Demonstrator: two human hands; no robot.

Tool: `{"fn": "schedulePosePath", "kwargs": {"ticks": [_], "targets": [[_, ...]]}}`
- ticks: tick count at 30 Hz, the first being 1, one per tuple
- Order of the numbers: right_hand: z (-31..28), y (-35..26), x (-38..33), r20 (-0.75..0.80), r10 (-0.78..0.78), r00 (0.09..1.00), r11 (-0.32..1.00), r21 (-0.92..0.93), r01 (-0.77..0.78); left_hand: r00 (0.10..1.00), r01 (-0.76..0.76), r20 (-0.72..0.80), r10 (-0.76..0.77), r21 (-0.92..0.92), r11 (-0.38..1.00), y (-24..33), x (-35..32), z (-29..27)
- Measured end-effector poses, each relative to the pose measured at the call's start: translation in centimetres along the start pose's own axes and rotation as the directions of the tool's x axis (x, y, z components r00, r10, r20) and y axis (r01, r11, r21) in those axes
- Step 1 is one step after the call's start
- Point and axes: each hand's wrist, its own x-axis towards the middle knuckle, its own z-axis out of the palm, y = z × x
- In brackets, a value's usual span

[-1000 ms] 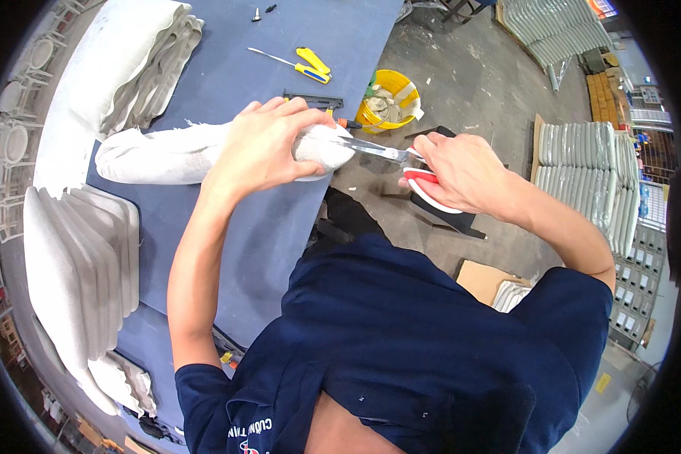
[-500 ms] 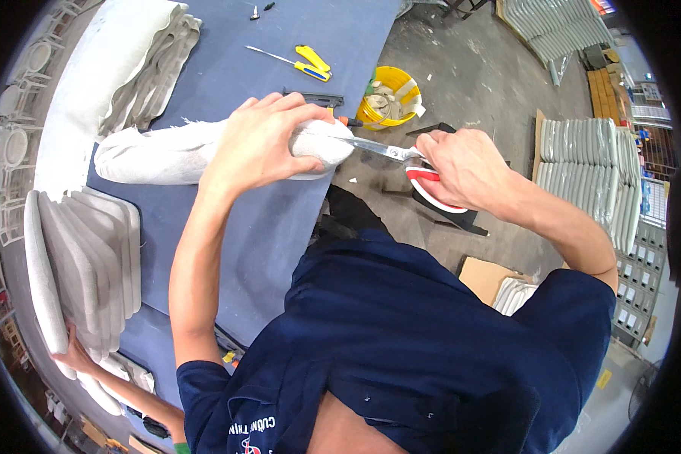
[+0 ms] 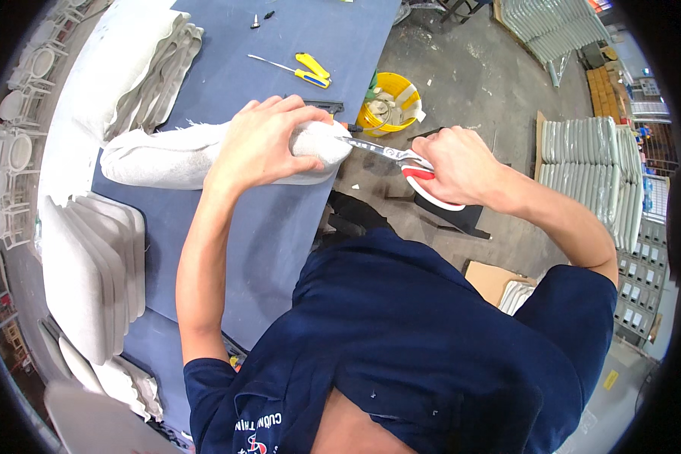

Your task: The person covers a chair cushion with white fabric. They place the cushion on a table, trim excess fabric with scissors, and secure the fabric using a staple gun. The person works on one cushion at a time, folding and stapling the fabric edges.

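Note:
A light grey fabric-covered cushion lies on its long edge across the blue-topped table, with frayed fabric along its far side. My left hand is clasped over its right part, thumb on the near side and fingers over the far side. Red-and-white-handled scissors are in my right hand, whose fingers are wrapped through the handles. Their blades point left, and the tips meet the fabric at the cushion's right end. Whether the blades are closed on the fabric is hard to make out.
Beyond the cushion lie a screwdriver, a yellow cutter and a black tool. Stacked grey cushions stand at left, fabric pieces far left. A yellow bucket of scraps stands on the floor beside the table.
The scissors' tips have shifted slightly left into the cushion's end. At lower left, another person's hand has left view, and the outermost stacked cushion has moved away toward the lower edge.

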Motion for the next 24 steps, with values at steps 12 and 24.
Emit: {"fn": "schedulePosePath", "kwargs": {"ticks": [12,24], "targets": [[-1.0,-0.5,-0.1,0.013,-0.02,1.0,1.0,0.01,0.019,1.0,0.001,-0.009,0.0,0.02,1.0,0.0,-0.1,0.1],[0.9,0.4,1.1,-0.155,-0.066,0.986,0.993,-0.107,0.05,1.0,0.001,-0.011,0.0,0.015,1.0,0.0,0.0,0.3]]}}
